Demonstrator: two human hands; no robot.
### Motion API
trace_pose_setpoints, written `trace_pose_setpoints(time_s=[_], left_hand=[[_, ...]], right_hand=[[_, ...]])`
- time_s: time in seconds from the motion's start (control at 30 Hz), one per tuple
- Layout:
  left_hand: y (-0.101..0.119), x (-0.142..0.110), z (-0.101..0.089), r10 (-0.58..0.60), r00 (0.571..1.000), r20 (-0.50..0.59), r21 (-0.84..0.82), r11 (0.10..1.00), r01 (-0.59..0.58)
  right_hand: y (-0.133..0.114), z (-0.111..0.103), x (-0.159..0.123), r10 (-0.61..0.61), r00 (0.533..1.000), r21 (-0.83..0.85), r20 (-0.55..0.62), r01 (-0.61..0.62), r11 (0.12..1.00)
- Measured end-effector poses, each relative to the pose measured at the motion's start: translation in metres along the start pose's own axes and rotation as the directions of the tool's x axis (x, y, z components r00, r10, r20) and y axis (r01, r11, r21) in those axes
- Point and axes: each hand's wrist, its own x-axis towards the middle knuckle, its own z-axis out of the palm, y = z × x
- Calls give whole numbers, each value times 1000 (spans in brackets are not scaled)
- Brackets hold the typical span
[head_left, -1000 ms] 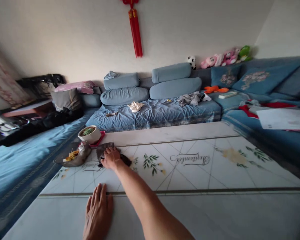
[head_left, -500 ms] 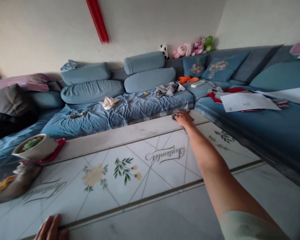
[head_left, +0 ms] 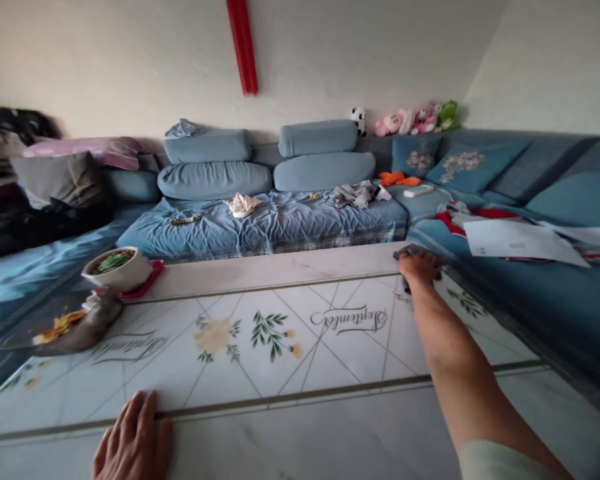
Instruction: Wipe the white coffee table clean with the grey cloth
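My right hand [head_left: 420,267] presses a dark grey cloth [head_left: 409,252] onto the far right part of the white marble-look table top [head_left: 280,347], and most of the cloth is hidden beneath it. My left hand [head_left: 133,440] lies flat on the near edge of the table, fingers apart, holding nothing. Far left on the table stands a white bowl with a small green plant [head_left: 115,269] on a red mat [head_left: 150,273]. Beside it, a crumpled grey-brown bag [head_left: 93,327] sits by yellow food scraps [head_left: 55,327].
A blue sectional sofa [head_left: 260,233] runs along the table's far side and right side, with pillows, loose clothes, soft toys and a remote control. White papers [head_left: 515,239] lie on the sofa to the right. Dark bags and clothing are piled at far left.
My right hand and the cloth have gone from beside the bowl at the left to the table's far right edge. The view has swung with my head. My left hand stays at the near edge.
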Motion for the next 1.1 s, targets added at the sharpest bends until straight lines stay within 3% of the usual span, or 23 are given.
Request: trace_pose_setpoints(time_s=[0.17, 0.37, 0.43, 0.5, 0.57, 0.63, 0.7, 0.77, 0.87, 0.93, 0.97, 1.03, 1.1], left_hand=[[50, 3, -21, -45, 999, -31, -20, 999, 44], [68, 5, -35, -41, 999, 23, -53, 998, 42], [72, 6, -37, -35, 999, 19, -71, 997, 36], [73, 8, -40, -47, 999, 22, -79, 996, 49], [67, 12, -44, -25, 998, 59, -84, 996, 30], [49, 16, -48, 69, 988, 135, -115, 992, -53], [19, 17, -50, 155, 972, 176, -157, 979, -127], [-13, 13, -53, 164, 979, 123, -156, 977, -145], [-43, 3, -59, 87, 996, 18, -104, 991, -84], [-45, -4, -65, 48, 999, 20, -98, 994, -46], [-43, -6, -68, 39, 999, 24, -102, 994, -36], [-39, -6, -74, 52, 998, 38, -106, 993, -48], [-41, -2, -79, 73, 995, 67, -90, 994, -67]], right_hand=[[75, -66, -80, -2, 1000, -78, 10, 3, 997], [196, -166, -211, 63, 998, -186, 17, -58, 981], [219, -194, -247, 93, 996, -203, 4, -90, 975], [225, -214, -275, 109, 994, -203, -15, -109, 973], [212, -222, -302, 95, 995, -187, -23, -98, 978], [182, -215, -334, 23, 1000, -149, -2, -23, 989], [137, -190, -384, -133, 990, -82, 53, 137, 987], [80, -151, -461, -347, 931, 20, 111, 347, 938], [-18, -90, -612, -655, 735, 219, 176, 619, 754], [-77, -64, -707, -824, 515, 383, 236, 730, 566], [-99, -57, -744, -867, 430, 442, 253, 746, 499], [-122, -54, -782, -914, 315, 532, 255, 744, 404], [-108, -59, -768, -932, 296, 568, 209, 739, 362]])
